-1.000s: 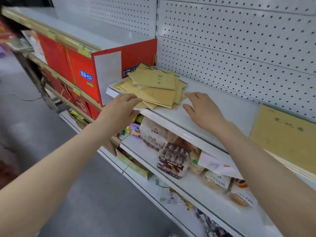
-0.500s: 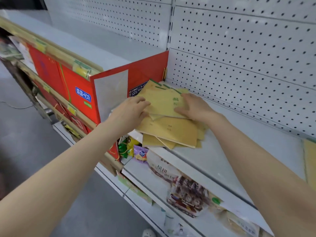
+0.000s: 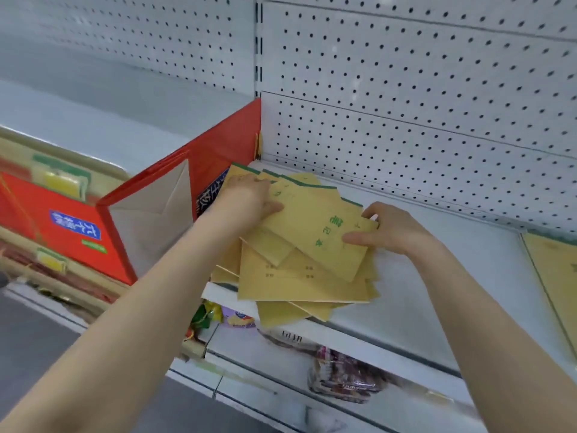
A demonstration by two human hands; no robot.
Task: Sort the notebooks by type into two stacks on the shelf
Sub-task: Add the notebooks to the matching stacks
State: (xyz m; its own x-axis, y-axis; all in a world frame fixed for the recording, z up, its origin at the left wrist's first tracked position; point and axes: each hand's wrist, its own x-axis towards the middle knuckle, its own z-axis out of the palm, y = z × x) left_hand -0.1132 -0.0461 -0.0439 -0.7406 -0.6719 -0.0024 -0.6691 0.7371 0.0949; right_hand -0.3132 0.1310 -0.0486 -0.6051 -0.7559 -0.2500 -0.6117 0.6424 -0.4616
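Head view — both hands [image 3: 249,200] [image 3: 387,231] pinch a tan, green-lettered notebook [image 3: 315,232] atop a messy pile [image 3: 290,282].

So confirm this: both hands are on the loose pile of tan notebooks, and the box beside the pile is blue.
Wrong on one point: the box is red, not blue, as the head view shows. The rest holds: the left hand and right hand are both on the loose pile of tan notebooks.
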